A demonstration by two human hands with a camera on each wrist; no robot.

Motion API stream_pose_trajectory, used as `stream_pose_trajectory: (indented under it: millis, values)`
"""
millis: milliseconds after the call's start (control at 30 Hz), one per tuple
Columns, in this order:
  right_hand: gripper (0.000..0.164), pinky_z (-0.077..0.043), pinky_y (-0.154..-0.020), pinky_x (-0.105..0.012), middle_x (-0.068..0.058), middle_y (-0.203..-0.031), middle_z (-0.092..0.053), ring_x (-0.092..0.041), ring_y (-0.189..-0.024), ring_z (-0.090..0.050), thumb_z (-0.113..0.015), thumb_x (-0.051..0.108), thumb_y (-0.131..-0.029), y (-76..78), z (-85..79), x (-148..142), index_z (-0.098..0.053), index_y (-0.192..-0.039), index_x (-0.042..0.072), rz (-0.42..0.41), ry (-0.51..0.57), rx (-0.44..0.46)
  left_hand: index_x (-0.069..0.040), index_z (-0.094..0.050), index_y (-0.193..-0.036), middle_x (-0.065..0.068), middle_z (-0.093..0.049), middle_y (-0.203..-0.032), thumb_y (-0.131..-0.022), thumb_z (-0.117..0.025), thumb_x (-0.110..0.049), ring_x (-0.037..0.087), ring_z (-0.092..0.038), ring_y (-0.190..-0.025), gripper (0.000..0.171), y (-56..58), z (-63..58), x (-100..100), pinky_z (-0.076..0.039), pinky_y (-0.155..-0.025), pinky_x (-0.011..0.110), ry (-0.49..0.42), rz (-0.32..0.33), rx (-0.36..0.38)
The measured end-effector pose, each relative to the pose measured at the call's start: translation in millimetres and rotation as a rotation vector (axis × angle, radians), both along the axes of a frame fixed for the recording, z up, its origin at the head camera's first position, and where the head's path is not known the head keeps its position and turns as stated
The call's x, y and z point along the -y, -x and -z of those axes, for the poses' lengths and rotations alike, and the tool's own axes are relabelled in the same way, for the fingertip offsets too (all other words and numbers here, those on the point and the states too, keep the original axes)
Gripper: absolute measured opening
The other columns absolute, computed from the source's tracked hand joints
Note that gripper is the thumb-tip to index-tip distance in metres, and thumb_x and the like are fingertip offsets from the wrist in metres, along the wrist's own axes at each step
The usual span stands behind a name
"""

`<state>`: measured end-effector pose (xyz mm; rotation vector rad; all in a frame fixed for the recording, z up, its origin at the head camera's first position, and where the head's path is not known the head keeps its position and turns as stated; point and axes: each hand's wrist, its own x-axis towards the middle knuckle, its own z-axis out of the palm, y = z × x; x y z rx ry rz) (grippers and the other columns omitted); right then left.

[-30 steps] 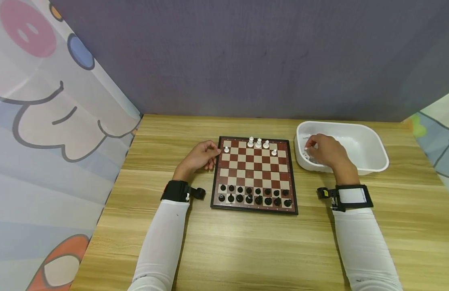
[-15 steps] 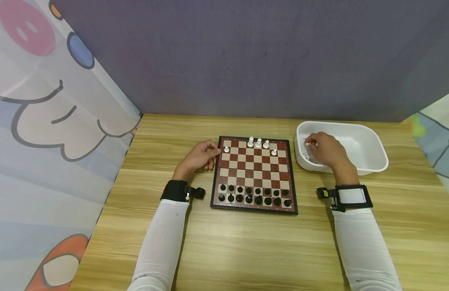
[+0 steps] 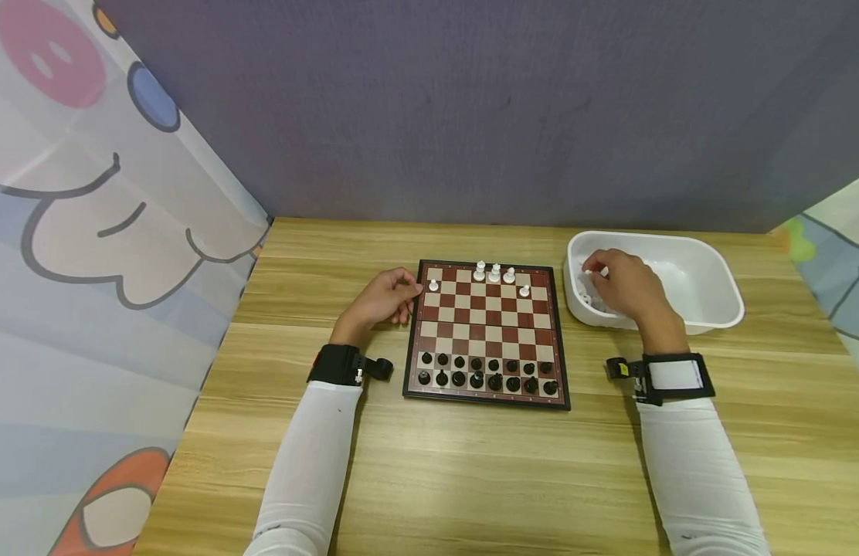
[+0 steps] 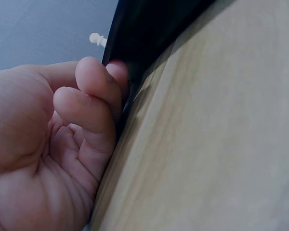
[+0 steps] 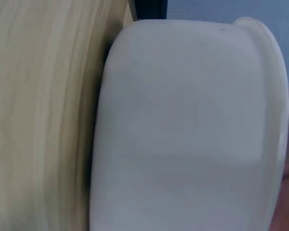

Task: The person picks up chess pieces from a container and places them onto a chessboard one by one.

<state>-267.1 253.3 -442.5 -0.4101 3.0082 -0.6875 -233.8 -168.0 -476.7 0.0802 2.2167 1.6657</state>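
Observation:
A chessboard (image 3: 485,333) lies unfolded on the table. My left hand (image 3: 386,296) holds its left edge; in the left wrist view, curled fingers (image 4: 86,115) press against the dark side of the board. Black chess pieces (image 3: 477,379) fill two near rows. At the far side stand several white pieces (image 3: 495,273), among them a white pawn (image 3: 433,286) at the left. Over the left end of a white plastic basin (image 3: 731,297), my right hand (image 3: 629,284) pinches a small white chess piece, mostly hidden by the fingers. More white pieces (image 3: 586,300) lie beneath it.
The basin stands just right of the board, and its wall (image 5: 183,120) fills most of the right wrist view. A grey partition (image 3: 471,116) rises behind the wooden table (image 3: 499,471). A cartoon-printed curtain (image 3: 89,309) hangs at the left.
My right hand has shifted slightly up and away within the basin, its fingers moving among the white pieces. The left hand and the pieces on the board have stayed put.

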Motion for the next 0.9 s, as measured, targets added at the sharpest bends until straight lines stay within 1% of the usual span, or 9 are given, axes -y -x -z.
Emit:
stream_pose_trajectory:
  millis: [133, 233, 367, 533, 667, 900]
  values:
    - [0.018, -0.051, -0.074, -0.057, -0.023, -0.112, -0.065, -0.040, -0.096, -0.065, -0.056, 0.009, -0.097, -0.8, -2.3, 0.5, -0.068, -0.110, 0.004, -0.002, -0.002, -0.019, -0.003, -0.057, -0.110, 0.005, -0.060, -0.069, -0.105, -0.058, -0.017, 0.012, -0.054, -0.047, 0.015, -0.2, -0.1, 0.0, -0.043, -0.041, 0.021, 0.001, 0.002, -0.001]
    - [0.018, -0.051, -0.072, -0.056, -0.022, -0.111, -0.064, -0.040, -0.096, -0.065, -0.057, 0.008, -0.097, -1.6, -4.1, 1.3, -0.068, -0.110, 0.004, 0.003, 0.006, -0.030, -0.003, -0.057, -0.110, 0.005, -0.060, -0.069, -0.105, -0.057, -0.018, 0.012, -0.054, -0.047, 0.015, 0.0, -0.1, 0.3, -0.043, -0.042, 0.021, 0.005, 0.004, -0.004]
    - [0.017, -0.049, -0.070, -0.051, -0.020, -0.111, -0.061, -0.038, -0.095, -0.065, -0.058, 0.009, -0.097, -2.8, -6.2, 2.8, -0.067, -0.110, 0.004, 0.017, 0.031, -0.045, -0.004, -0.057, -0.110, 0.005, -0.060, -0.069, -0.106, -0.057, -0.018, 0.013, -0.054, -0.048, 0.015, -0.1, -0.2, 0.7, -0.043, -0.042, 0.021, 0.012, 0.006, -0.007]
    - [0.015, -0.044, -0.065, -0.043, -0.019, -0.106, -0.060, -0.035, -0.088, -0.063, -0.060, 0.008, -0.094, -3.7, -7.5, 4.6, -0.069, -0.107, 0.003, 0.028, 0.066, -0.112, -0.004, -0.058, -0.110, 0.005, -0.060, -0.070, -0.105, -0.058, -0.019, 0.013, -0.054, -0.048, 0.016, -0.5, -0.6, 0.7, -0.043, -0.043, 0.021, 0.012, 0.002, -0.005]
    - [0.014, -0.041, -0.065, -0.041, -0.020, -0.100, -0.063, -0.035, -0.084, -0.062, -0.062, 0.008, -0.093, -5.1, -9.1, 6.0, -0.069, -0.103, 0.003, 0.037, 0.094, -0.162, -0.003, -0.058, -0.110, 0.005, -0.060, -0.070, -0.105, -0.058, -0.019, 0.013, -0.054, -0.048, 0.016, -0.3, 0.3, 0.5, -0.043, -0.042, 0.021, 0.010, 0.001, -0.005]
    - [0.009, -0.041, -0.062, -0.039, -0.020, -0.091, -0.071, -0.034, -0.079, -0.064, -0.065, 0.009, -0.091, -7.2, -13.2, 5.8, -0.068, -0.098, 0.005, 0.074, 0.117, -0.204, -0.003, -0.057, -0.111, 0.006, -0.060, -0.070, -0.105, -0.058, -0.018, 0.013, -0.054, -0.048, 0.017, 0.1, -0.6, 0.3, -0.043, -0.042, 0.021, 0.006, 0.004, -0.007]
